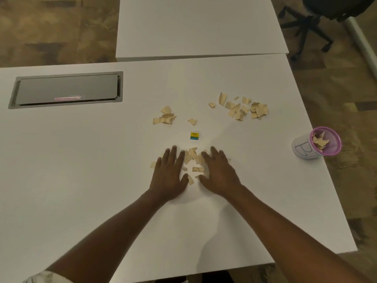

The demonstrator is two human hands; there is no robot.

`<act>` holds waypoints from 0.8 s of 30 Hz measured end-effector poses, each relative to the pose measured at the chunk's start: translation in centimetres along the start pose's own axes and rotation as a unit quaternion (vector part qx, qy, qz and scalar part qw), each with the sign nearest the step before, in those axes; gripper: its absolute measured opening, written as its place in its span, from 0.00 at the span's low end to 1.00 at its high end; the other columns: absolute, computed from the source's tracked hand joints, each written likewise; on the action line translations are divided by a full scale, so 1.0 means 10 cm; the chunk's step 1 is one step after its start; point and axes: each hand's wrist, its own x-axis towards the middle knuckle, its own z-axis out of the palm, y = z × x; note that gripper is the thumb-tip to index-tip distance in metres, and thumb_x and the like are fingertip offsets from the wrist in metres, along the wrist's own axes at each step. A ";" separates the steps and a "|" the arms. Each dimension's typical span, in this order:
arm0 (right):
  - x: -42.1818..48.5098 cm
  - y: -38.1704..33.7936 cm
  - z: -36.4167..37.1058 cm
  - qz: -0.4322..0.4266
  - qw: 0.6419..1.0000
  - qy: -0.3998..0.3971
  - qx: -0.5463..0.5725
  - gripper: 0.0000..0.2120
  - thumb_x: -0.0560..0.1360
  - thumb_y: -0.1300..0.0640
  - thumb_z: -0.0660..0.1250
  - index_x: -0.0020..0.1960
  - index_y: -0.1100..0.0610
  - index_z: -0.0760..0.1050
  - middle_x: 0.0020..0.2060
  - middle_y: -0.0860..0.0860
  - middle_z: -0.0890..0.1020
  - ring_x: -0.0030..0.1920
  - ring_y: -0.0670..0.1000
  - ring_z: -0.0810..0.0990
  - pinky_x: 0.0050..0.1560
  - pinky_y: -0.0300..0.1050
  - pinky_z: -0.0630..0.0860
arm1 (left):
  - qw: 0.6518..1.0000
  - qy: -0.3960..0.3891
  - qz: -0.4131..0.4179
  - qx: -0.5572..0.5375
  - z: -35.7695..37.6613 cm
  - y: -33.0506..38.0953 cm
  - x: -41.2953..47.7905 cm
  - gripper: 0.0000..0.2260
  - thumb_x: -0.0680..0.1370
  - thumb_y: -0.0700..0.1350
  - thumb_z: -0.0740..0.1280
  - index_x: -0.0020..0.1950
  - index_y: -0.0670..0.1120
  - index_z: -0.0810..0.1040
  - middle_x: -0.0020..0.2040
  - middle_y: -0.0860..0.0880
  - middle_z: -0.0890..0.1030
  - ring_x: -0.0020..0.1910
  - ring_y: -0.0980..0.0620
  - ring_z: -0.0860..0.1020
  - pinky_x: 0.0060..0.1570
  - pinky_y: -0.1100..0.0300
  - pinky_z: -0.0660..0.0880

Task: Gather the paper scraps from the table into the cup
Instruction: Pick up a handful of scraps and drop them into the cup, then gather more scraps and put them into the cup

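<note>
Flat hands [194, 170] flanking paper scraps [192, 160] on table [81, 160]

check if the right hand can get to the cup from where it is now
Probably yes. The right hand lies flat by the near scraps, and the table between it and the purple-rimmed cup at the right edge is bare, so nothing blocks a sideways reach.

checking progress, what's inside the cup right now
A few tan paper scraps lie inside the purple-rimmed cup. Its near wall hides the bottom, so how many are in there can't be told.
</note>
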 end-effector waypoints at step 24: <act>-0.05 -0.21 0.15 -0.052 0.994 0.072 -0.067 0.11 0.81 0.59 0.55 0.59 0.56 0.73 0.57 0.55 0.73 0.57 0.57 0.71 0.42 0.52 0.74 | 0.998 -0.005 0.049 0.042 -0.14 0.19 0.01 0.07 0.83 0.41 0.59 0.59 0.43 0.74 0.60 0.44 0.72 0.60 0.43 0.70 0.45 0.49 0.75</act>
